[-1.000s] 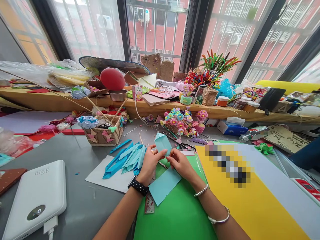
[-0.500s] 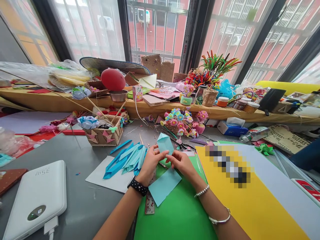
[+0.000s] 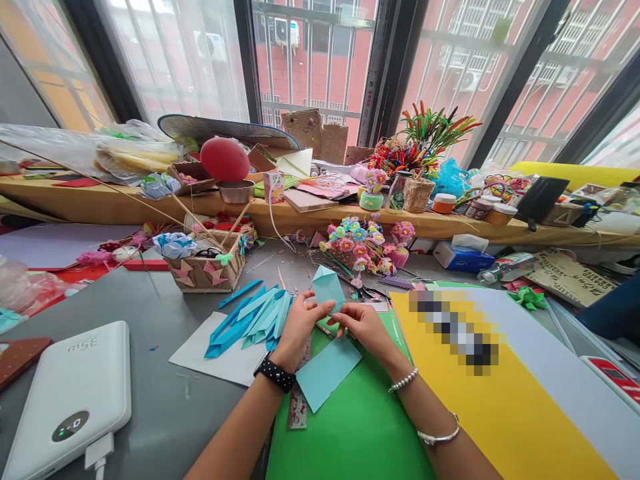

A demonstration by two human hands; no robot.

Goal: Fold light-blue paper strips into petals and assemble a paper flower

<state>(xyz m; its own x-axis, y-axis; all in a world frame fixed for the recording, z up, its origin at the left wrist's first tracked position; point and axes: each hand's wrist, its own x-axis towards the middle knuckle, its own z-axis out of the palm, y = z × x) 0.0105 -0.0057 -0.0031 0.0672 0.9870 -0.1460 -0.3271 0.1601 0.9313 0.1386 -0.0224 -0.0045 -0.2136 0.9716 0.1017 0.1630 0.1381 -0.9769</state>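
Note:
A light-blue sheet of folded paper (image 3: pixel 329 287), its top corners turned in to a point, is held upright between my hands. My left hand (image 3: pixel 301 323) grips its left side, thumb across the front. At its lower right edge, my right hand (image 3: pixel 361 325) pinches the paper with thumb and forefinger. Below them a flat light-blue paper piece (image 3: pixel 329 373) lies on a green sheet (image 3: pixel 350 433), partly over a patterned ruler (image 3: pixel 298 408). Left of my hands, several folded blue paper strips (image 3: pixel 253 320) rest in a pile on white paper (image 3: pixel 200 357).
A cardboard basket (image 3: pixel 207 273) stands behind the strips. Crocheted flowers (image 3: pixel 357 237) and pliers (image 3: pixel 373 292) are beyond my hands. A white power bank (image 3: pixel 75 387) lies at left, yellow paper (image 3: pixel 480 407) at right. A cluttered ledge (image 3: pixel 300 213) runs along the window.
Hardly anything differs. The folded paper stays in both hands with a very slight shift of the fingers, and the whole view has moved a few pixels.

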